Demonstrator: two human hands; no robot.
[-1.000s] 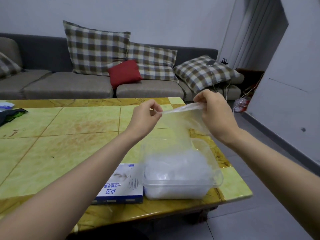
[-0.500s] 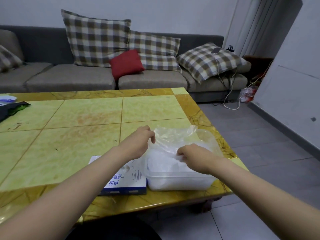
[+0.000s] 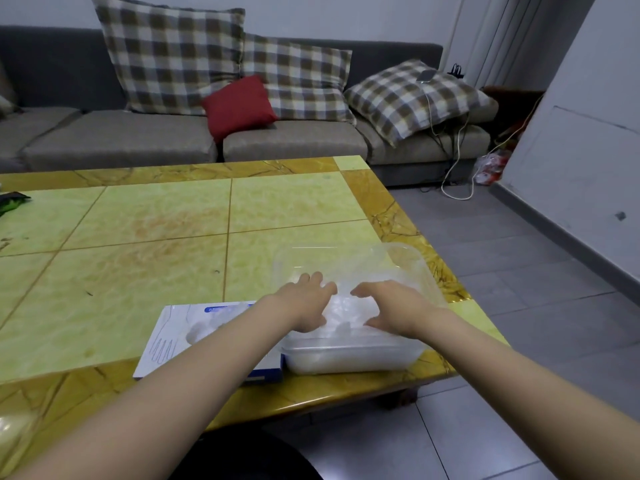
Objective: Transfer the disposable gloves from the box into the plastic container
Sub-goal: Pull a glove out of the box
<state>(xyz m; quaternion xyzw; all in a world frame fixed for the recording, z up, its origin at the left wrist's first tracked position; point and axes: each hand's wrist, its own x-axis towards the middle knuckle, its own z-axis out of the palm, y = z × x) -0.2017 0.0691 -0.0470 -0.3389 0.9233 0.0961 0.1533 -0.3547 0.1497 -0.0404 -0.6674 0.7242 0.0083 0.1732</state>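
Now, left hand and right hand spread flat, pressing gloves into plastic container

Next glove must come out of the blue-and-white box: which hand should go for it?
Left. The left hand rests at the box-side edge of the clear plastic container, its forearm crossing over the blue-and-white cardboard glove box; the right hand sits farther from it.
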